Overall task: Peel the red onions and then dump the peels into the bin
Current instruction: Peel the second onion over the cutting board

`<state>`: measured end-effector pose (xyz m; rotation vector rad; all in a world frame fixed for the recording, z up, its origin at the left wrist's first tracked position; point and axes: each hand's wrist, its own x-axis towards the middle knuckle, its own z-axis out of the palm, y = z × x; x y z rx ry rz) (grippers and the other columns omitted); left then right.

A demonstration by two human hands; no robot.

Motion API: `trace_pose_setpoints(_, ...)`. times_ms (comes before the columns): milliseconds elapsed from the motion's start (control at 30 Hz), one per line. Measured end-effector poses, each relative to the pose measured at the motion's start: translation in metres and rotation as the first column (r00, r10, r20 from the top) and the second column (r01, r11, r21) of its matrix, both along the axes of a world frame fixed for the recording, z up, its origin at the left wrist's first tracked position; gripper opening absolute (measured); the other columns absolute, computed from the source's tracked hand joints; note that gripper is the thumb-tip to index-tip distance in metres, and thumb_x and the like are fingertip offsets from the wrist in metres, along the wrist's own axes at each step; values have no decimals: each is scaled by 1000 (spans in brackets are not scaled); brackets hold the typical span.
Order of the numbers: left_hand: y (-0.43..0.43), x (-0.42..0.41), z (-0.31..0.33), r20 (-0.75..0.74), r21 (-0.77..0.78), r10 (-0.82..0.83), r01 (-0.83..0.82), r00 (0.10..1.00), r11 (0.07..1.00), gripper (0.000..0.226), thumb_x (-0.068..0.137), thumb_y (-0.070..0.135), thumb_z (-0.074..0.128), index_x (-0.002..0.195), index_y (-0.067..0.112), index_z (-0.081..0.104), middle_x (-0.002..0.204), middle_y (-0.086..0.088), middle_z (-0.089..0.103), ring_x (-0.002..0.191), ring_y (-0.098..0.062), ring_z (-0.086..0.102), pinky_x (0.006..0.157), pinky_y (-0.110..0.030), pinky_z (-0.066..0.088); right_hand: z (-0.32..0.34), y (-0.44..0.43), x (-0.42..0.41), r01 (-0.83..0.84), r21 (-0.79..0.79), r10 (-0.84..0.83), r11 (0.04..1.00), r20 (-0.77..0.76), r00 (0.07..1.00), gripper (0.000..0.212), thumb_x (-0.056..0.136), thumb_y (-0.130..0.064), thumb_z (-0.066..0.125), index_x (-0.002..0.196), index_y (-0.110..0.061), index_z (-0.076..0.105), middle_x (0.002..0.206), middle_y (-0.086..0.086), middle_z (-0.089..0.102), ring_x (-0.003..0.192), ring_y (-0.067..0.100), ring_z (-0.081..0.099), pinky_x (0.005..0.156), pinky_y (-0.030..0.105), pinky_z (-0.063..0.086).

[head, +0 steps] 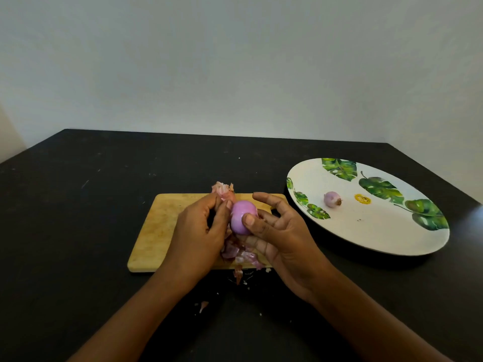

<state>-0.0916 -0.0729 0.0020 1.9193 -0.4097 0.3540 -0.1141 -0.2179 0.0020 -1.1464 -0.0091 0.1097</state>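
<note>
A smooth purple peeled onion (241, 216) is held above the wooden cutting board (159, 231). My right hand (277, 231) grips it with thumb in front and fingers behind. My left hand (201, 231) pinches a strip of papery peel (223, 190) that stands up from the onion's far left side. Loose peels (241, 254) lie on the board's near edge under the hands. A second small onion (332, 198) lies on the white leaf-patterned plate (392, 231) at the right. No bin is in view.
Peel scraps (203, 305) are scattered on the black table (78, 205) just in front of the board. The table's back edge meets a pale wall. The plate reaches near the table's right edge.
</note>
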Motion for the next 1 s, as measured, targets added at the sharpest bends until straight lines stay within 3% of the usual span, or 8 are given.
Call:
trace_pose_setpoints(133,0,0,1,1,-13,-10,10,1000,1000,31,96,26,46,78,6,61,70,-6,61,65,-18,57,60,-40,49,-2,2,-1,47,-93,-45,995,22,999,77,56,-26,86,124,-19,51,120,16,65,103,32,68,92,53,53)
trace_pose_setpoints(233,-3,-6,5,1,-47,-58,58,998,997,40,95,36,46,80,2,60,72,-11,61,68,-24,60,61,-44,50,-1,-2,0,119,-142,-118,983,14,993,74,54,-29,81,121,-20,53,115,11,68,100,27,70,87,46,56)
trace_pose_setpoints(333,-4,-8,6,18,-96,-68,70,997,993,36,92,33,47,78,2,59,70,-10,61,67,-25,60,60,-40,51,2,-7,2,134,-21,-133,991,8,991,63,61,-21,76,120,-17,54,114,13,68,98,27,70,81,38,59)
trace_pose_setpoints(467,1,-5,5,-11,-112,19,-20,1000,993,4,86,21,62,84,20,58,79,8,64,67,-6,62,58,-19,51,1,-4,2,58,143,-59,988,-1,998,60,72,-22,67,128,-5,51,121,21,63,104,32,68,87,39,57)
trace_pose_setpoints(567,3,-4,6,-21,-163,44,-47,999,985,28,81,26,68,103,32,53,89,17,66,81,1,64,67,-21,54,-2,-2,1,48,101,-46,994,-27,999,60,76,-29,62,128,-4,51,120,22,64,104,34,67,93,46,53)
trace_pose_setpoints(667,0,-10,13,28,-204,-11,16,1000,979,35,73,36,66,107,31,56,95,15,67,88,-1,64,74,-20,54,-2,-2,2,56,77,-53,995,-39,998,58,79,-33,59,129,-5,51,120,23,64,106,36,66,96,52,50)
trace_pose_setpoints(833,-1,-10,13,88,-182,-43,59,995,982,43,75,8,73,107,31,55,96,15,68,88,-2,65,74,-13,51,-4,-2,4,41,39,-40,998,-41,998,57,82,-33,57,130,-4,49,119,23,64,105,35,67,96,52,50)
trace_pose_setpoints(1000,2,-8,14,144,-103,-45,60,989,993,45,75,1,73,104,30,55,93,16,66,88,1,63,70,-8,47,-5,-3,5,16,-45,-17,999,-34,999,61,76,-36,61,129,-8,51,119,21,65,103,34,68,95,51,50)
